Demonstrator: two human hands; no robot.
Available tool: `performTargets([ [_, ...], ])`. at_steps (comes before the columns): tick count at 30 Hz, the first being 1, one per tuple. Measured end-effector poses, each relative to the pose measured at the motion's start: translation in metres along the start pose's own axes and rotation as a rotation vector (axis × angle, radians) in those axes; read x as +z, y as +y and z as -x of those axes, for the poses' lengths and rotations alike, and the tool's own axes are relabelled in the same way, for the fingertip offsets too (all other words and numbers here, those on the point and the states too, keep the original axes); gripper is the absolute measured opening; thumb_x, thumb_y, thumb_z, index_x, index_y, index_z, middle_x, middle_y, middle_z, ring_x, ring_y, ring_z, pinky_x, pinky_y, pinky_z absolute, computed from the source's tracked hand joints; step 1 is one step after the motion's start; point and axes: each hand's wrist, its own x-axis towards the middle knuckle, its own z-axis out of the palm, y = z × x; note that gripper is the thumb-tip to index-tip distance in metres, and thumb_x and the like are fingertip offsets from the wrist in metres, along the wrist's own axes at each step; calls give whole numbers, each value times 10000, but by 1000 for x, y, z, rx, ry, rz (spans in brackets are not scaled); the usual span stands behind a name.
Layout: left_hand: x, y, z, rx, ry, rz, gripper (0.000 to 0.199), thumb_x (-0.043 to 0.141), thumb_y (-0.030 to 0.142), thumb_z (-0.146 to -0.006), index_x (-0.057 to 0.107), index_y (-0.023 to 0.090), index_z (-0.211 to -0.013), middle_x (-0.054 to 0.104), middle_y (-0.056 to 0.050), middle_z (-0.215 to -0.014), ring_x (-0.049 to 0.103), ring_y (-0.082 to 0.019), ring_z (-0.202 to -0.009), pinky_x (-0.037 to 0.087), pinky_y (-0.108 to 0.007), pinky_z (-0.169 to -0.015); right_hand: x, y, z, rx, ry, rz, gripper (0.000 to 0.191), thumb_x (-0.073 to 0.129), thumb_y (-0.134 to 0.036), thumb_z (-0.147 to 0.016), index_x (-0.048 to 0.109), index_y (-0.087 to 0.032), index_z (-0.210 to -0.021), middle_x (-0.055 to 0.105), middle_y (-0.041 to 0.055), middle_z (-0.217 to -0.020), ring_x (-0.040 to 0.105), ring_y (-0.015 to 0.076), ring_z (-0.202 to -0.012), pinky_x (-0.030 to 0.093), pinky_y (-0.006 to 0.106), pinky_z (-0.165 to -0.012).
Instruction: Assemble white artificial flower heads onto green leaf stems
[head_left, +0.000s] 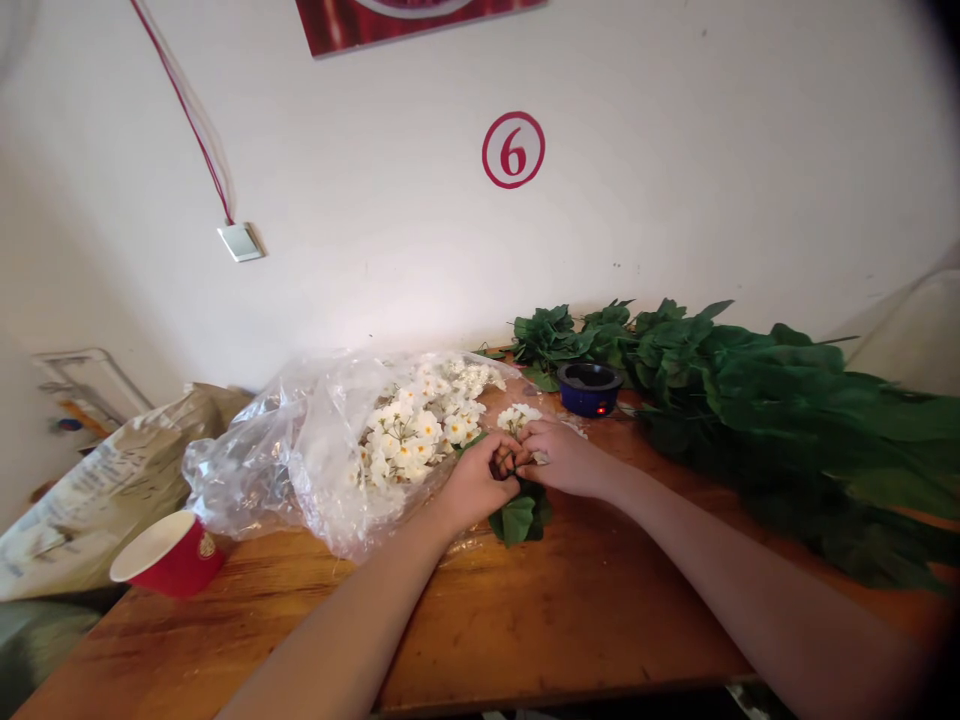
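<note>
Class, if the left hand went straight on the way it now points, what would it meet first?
Probably the right hand, just ahead of the left hand, though this single view leaves any gap between them unclear.

left grip (478, 482), right grip (564, 458): holding leafy sprig (517, 518) | white flowers (411, 430): beside

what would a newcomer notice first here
Probably the dark green leaf heap at right on the brown wooden table, and the white, yellow-centred flowers amid clear crinkled plastic left of centre. Between them, the left hand and right hand meet at a green-leaved sprig. On the white wall above, a red circled 6 stands out.
</note>
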Motion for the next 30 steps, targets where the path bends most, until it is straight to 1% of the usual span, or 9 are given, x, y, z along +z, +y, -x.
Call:
performTargets([
  [4,-1,-6,-1,-2,10,16,334,550,23,-654,558,161,-957,547,6,-817,506,-104,-718,402,-221,-652,2,2,-1,14,24,-74,77,687,-214,-769,715,-195,-700,652,39,-870,556,177,-883,398,297,-801],
  [9,-3,-11,-2,-6,12,-6,321,570,56,-671,560,167,-971,543,16,-792,508,-101,-702,404,-217,-646,3,-1,1,3,23,-29,83,661,-191,-782,715,-205,-721,639,41,-866,529,192,-907,385,313,-813],
  [12,-7,-7,-1,-18,24,-139,335,580,80,-680,579,178,-1001,545,28,-750,507,-100,-665,394,-211,-616,2,-5,2,2,24,2,88,655,-188,-783,712,-214,-722,630,38,-865,514,198,-922,375,321,-831],
  [16,-12,5,3,16,-10,-352,306,575,99,-695,622,190,-983,564,32,-728,513,-105,-657,391,-217,-625,1,-11,4,14,32,32,97,639,-169,-787,697,-209,-721,629,36,-869,503,203,-943,362,330,-854],
  [19,-12,8,4,1,-5,-466,251,586,126,-699,654,189,-933,558,36,-695,498,-108,-641,373,-222,-616,-1,-14,5,22,44,59,91,634,-158,-786,683,-201,-722,630,30,-873,497,201,-952,353,335,-866],
  [22,-10,5,2,-34,-4,-525,76,595,160,-706,651,163,-757,569,20,-693,496,-113,-660,365,-226,-630,-3,-16,6,16,49,92,113,623,-143,-791,672,-201,-708,625,27,-876,490,197,-957,340,339,-875],
  [24,-8,2,0,-60,-17,-526,30,597,175,-704,606,155,-684,545,25,-668,476,-109,-645,353,-222,-616,-4,-18,7,11,56,108,123,615,-140,-796,667,-198,-701,618,29,-871,486,197,-959,335,341,-874],
  [27,-8,3,-4,-78,-48,-511,127,595,206,-707,518,158,-619,468,43,-619,420,-101,-610,318,-216,-575,-7,-19,8,2,60,118,110,616,-141,-790,662,-196,-707,611,30,-875,483,202,-960,336,346,-862],
  [30,-10,6,-5,-84,-58,-471,196,581,230,-730,456,164,-594,415,53,-598,381,-93,-588,285,-215,-549,-8,-20,7,-4,61,122,110,616,-137,-782,660,-201,-704,612,29,-880,483,205,-952,334,357,-858],
])
